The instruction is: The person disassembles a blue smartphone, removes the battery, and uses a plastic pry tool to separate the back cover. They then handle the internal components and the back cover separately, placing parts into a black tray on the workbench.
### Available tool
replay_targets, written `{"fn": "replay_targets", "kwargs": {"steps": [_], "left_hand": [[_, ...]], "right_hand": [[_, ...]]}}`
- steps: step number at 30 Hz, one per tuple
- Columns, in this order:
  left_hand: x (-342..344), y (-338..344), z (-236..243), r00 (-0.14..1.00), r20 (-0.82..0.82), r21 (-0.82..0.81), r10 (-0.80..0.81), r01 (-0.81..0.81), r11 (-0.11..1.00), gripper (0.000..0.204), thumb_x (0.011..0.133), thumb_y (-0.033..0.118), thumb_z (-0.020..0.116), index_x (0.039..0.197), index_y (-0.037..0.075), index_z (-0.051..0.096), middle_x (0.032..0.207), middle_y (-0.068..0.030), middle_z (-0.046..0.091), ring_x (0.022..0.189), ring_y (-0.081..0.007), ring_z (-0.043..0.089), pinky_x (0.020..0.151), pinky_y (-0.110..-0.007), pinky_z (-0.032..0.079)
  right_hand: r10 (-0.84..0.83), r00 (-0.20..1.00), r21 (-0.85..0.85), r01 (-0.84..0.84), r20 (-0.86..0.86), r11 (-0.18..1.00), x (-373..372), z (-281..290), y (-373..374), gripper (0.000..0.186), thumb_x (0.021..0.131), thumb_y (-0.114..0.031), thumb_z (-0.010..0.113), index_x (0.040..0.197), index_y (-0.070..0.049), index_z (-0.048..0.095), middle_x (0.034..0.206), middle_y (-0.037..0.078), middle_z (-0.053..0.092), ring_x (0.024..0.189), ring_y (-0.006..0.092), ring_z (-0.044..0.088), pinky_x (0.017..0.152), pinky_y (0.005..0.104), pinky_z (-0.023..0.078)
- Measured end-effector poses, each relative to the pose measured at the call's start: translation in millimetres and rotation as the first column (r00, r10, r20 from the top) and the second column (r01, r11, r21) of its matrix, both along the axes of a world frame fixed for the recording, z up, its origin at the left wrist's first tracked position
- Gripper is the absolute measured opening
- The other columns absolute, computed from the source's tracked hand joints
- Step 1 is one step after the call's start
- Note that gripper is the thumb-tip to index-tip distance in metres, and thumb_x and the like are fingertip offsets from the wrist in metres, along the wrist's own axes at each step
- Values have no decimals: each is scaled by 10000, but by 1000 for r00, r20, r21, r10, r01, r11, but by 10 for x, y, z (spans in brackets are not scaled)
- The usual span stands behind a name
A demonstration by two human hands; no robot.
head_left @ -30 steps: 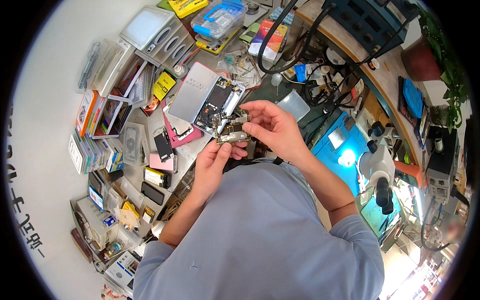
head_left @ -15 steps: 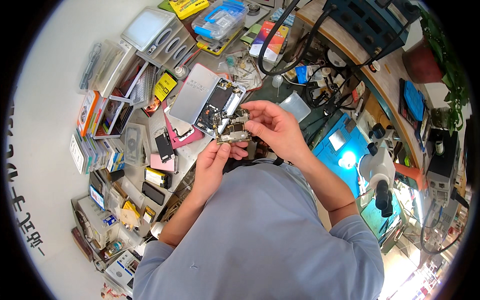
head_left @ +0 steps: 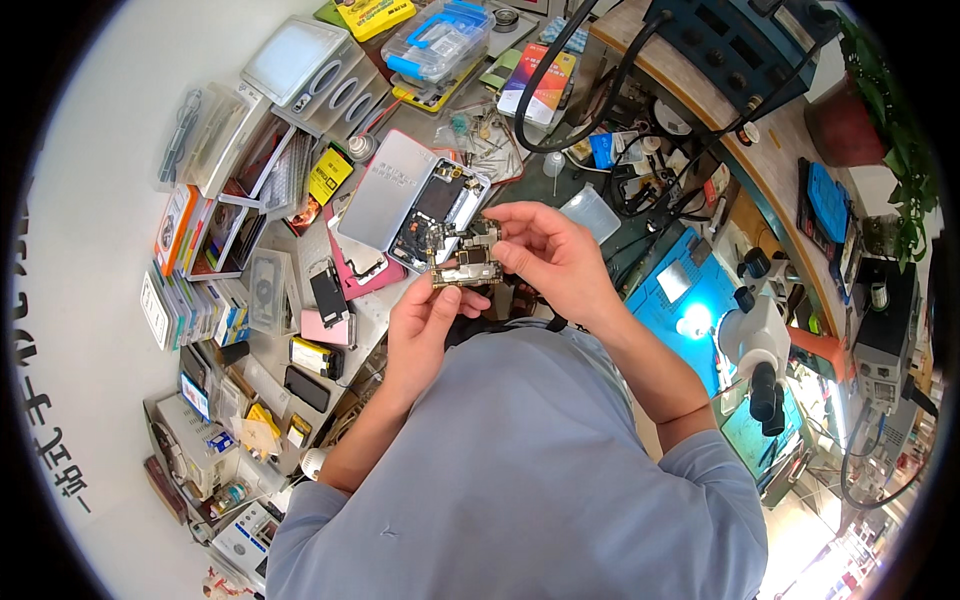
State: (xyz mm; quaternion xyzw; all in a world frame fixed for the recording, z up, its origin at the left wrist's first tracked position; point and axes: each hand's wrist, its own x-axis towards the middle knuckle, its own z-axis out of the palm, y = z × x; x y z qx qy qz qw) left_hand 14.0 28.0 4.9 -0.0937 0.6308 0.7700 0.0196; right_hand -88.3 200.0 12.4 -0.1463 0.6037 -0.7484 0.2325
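Observation:
A small phone circuit board (head_left: 464, 260) with metal shields is held up between both hands near the middle of the view. My left hand (head_left: 430, 330) pinches its lower edge with thumb and fingers. My right hand (head_left: 555, 260) grips the board's right side, thumb over its front and fingers curled at the upper corner. Just behind it lies an opened silver phone body (head_left: 445, 195) with internals exposed, beside a silver lid (head_left: 385, 180) on a pink item (head_left: 355, 285). A black phone part (head_left: 326, 292) lies to the left.
A microscope (head_left: 750, 340) with a lit ring stands over a blue mat (head_left: 670, 275) at right. Black hoses (head_left: 540, 95) arch from a station (head_left: 725, 40). Stacked organiser boxes (head_left: 215, 220) line the white wall (head_left: 90, 300). A clear box (head_left: 435, 40) and several small tools crowd the back.

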Motion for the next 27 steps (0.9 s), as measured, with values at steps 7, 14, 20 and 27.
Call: {"fn": "replay_targets", "kwargs": {"steps": [7,14,20,27], "left_hand": [[-18,-40,38,999,-6,-33,-46,46,998,262,1019,143,482,1204,-20,571,994,-76,666,893,-121,622,821,-265,490],[-21,1,55,998,6,-71,-68,69,995,263,1018,115,478,1218,-30,566,1009,-69,663,918,-116,624,827,-259,491],[-20,-4,52,997,0,-67,-81,81,994,274,1016,108,479,1235,-37,555,1039,-76,659,934,-121,627,836,-259,493],[-48,-4,63,994,16,-67,-105,106,992,279,1015,113,484,1241,-36,551,1052,-78,657,943,-121,626,843,-261,492]], "right_hand": [[-19,1000,-25,19,18,1000,3,6,-16,284,897,-34,640,1176,-16,587,933,14,631,806,59,601,742,224,496],[-1,999,56,4,-48,998,20,-71,-35,245,897,-53,652,1122,-22,558,889,-8,628,763,20,550,660,182,439],[-3,1000,4,3,-27,1000,21,-92,-44,254,905,-32,633,1143,-13,545,913,0,630,796,20,564,678,180,444],[-17,999,3,17,28,1000,10,-76,-55,256,905,-32,633,1145,-4,549,902,7,643,797,26,577,689,182,455]]}}
